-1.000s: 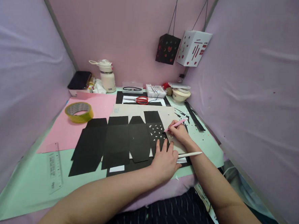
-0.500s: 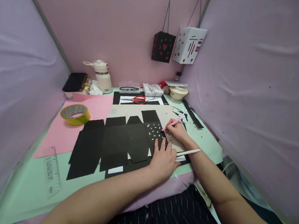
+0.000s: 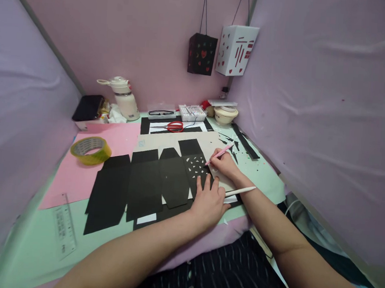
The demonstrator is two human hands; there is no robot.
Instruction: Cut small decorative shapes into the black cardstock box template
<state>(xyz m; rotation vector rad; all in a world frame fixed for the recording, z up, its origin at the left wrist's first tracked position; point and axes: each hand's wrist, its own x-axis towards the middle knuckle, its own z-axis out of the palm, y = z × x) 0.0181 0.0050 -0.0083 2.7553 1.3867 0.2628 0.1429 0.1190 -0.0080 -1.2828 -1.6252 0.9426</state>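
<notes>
A black paper cut-out [image 3: 144,182] with several folded panels lies flat across the table. Its right panel has small white holes [image 3: 196,167] cut in it. My left hand [image 3: 208,201] lies flat on the lower right of that panel with fingers stretched out. My right hand [image 3: 224,165] is closed on a thin pink craft knife [image 3: 218,154], tip down at the panel's right edge. A white pen-like tool [image 3: 240,191] lies under my right wrist.
Yellow tape roll [image 3: 90,150] on pink paper [image 3: 89,168], clear ruler [image 3: 63,229] at front left. Red scissors [image 3: 172,126], marker set [image 3: 191,112], bowl [image 3: 225,114], white jug [image 3: 123,98] along the back. Two paper lanterns [image 3: 222,54] hang above. Black scraps [image 3: 244,147] at right.
The camera has tilted up and right, so everything sits a little lower-left in view. My right hand with the pink knife has edged slightly along the panel; my left hand stays pressed flat.
</notes>
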